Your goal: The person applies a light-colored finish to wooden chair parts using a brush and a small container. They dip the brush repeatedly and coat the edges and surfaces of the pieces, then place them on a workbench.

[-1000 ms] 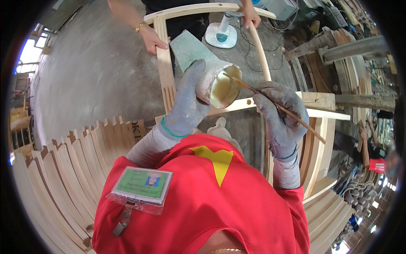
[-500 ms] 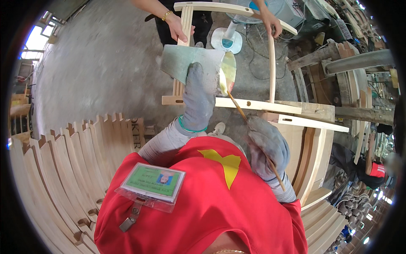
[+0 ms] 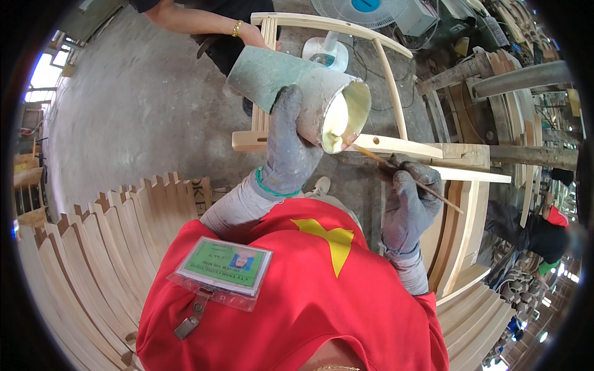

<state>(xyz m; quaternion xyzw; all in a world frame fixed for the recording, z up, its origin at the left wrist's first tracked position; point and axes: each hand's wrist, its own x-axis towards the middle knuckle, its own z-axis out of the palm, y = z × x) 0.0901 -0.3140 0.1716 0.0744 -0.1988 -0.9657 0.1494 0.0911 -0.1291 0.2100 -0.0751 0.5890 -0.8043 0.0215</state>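
My left hand (image 3: 289, 148), in a grey glove, grips a grey-green can (image 3: 291, 83) tilted on its side, its open mouth showing pale yellow glue inside. My right hand (image 3: 409, 201), also gloved, holds a thin wooden stick (image 3: 402, 173) whose tip dips into the glue at the can's mouth. Both hands hover over a pale wooden chair frame (image 3: 396, 145). Another person's hand (image 3: 257, 38) with a gold bracelet rests on the frame's far end.
Curved wooden slats (image 3: 93, 247) are stacked in rows at the lower left. More wooden frame parts (image 3: 470, 309) lie at the right. A standing fan (image 3: 359, 9) is at the top, on a bare concrete floor (image 3: 136, 111).
The can has been raised and tipped further onto its side. The stick's tip has moved into the glue at the can's mouth. The other person's hand stays on the frame.
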